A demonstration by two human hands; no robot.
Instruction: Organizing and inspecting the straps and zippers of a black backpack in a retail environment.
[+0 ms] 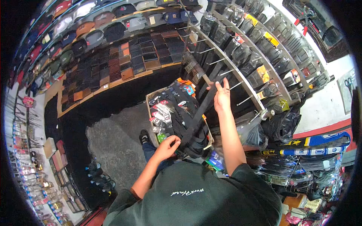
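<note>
A long black belt [199,113] slants across the view, from the metal hook rack down toward my body. My right hand [221,97] holds its upper part beside the bare hooks, with some fingers raised. At the belt's lower part is my left hand [168,147], its thumb and fingers curled close to the belt's edge. Whether they pinch it cannot be told. Beneath the belt stands an open cardboard box [148,99], filled with dark goods and packets with red-and-white tags [164,113]. The belt covers part of these contents.
The metal rack [236,56] carries rows of packaged belts [264,53] with projecting hooks. Wallets [127,74] line a board at the back, below shelves of caps [111,29]. Bottles [99,172] stand on the left floor. Plastic bags [282,125] hang at the rack's right end.
</note>
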